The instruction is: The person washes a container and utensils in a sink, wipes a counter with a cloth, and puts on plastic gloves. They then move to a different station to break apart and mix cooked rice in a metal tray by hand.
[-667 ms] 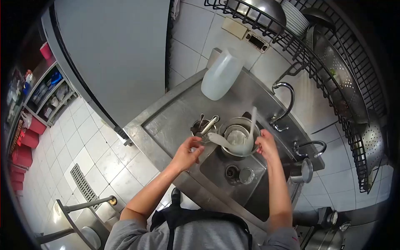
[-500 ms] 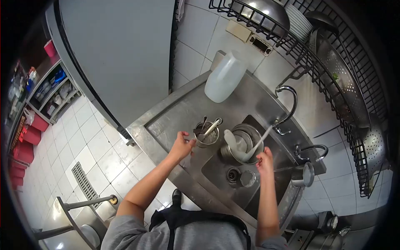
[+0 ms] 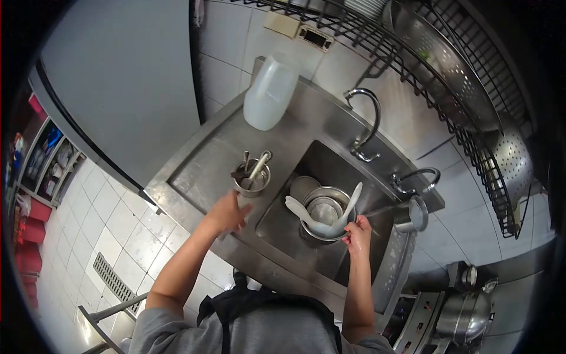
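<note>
My right hand (image 3: 358,234) grips the near right rim of a round metal bowl (image 3: 334,191) in the sink. Two pale ladle-like utensils lean in this bowl: one handle (image 3: 355,197) points to the far right, the other (image 3: 296,207) to the left. Smaller round metal ware (image 3: 323,211) sits inside. Behind the bowl, another round metal piece (image 3: 304,185) shows in part. My left hand (image 3: 228,213), slightly blurred, is held with fingers apart and nothing in them. It is just nearer to me than a metal cup (image 3: 254,187) holding several utensils (image 3: 257,167) on the drainboard.
A tall translucent plastic container (image 3: 271,91) stands at the back of the drainboard (image 3: 203,165). Two curved taps (image 3: 377,115) (image 3: 433,174) rise behind the sink. A metal pot (image 3: 410,217) sits at the right edge. Overhead, a black wire rack (image 3: 413,62) holds colanders (image 3: 466,65).
The bowl, with my right hand on it, has shifted right and nearer to me within the sink, now covering the drain. My left hand has drawn back slightly from the cup. The view has swung right.
</note>
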Demonstrator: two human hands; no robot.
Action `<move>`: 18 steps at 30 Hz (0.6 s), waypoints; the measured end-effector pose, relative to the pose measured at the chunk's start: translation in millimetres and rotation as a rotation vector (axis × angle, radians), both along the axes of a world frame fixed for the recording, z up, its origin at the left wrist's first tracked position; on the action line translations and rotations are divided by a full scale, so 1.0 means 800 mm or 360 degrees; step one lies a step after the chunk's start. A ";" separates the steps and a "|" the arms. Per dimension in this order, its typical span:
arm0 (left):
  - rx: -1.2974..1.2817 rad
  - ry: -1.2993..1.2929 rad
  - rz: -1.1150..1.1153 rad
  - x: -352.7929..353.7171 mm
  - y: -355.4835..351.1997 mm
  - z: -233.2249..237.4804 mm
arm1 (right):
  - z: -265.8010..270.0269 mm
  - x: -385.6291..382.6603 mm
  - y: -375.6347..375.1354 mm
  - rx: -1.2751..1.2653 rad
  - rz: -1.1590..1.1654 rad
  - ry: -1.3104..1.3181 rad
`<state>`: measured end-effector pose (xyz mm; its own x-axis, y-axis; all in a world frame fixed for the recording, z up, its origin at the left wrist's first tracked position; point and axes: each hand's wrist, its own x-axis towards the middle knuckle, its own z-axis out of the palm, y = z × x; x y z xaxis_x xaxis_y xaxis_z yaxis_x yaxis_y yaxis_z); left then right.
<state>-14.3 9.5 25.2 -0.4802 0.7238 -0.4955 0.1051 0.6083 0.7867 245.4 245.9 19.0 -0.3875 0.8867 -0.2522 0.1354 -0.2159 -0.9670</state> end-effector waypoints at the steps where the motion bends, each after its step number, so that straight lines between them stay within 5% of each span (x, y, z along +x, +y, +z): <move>1: -0.0141 -0.0045 -0.0181 0.021 -0.003 0.016 | 0.003 0.010 0.005 -0.0006 -0.0008 -0.0013; 4: 0.0004 -0.0073 -0.0543 0.089 0.021 0.033 | 0.021 0.032 0.015 0.0002 0.0033 -0.0085; 13: 0.0540 -0.0115 -0.0528 0.148 0.086 0.024 | 0.025 0.097 0.036 0.0125 0.0099 -0.0155; 16: 0.0308 -0.0036 -0.0057 0.124 0.072 -0.012 | -0.004 0.128 0.048 -0.0084 -0.0019 0.0043; 18: 0.0435 -0.0066 0.0570 0.088 0.059 -0.038 | -0.024 0.149 0.046 -0.0293 -0.0180 0.0151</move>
<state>56.2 56.8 -5.5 -0.7081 0.6225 -0.3332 -0.1091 0.3698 0.9227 364.6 283.1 -0.2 -0.3179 0.8683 -0.3808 0.0106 -0.3984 -0.9172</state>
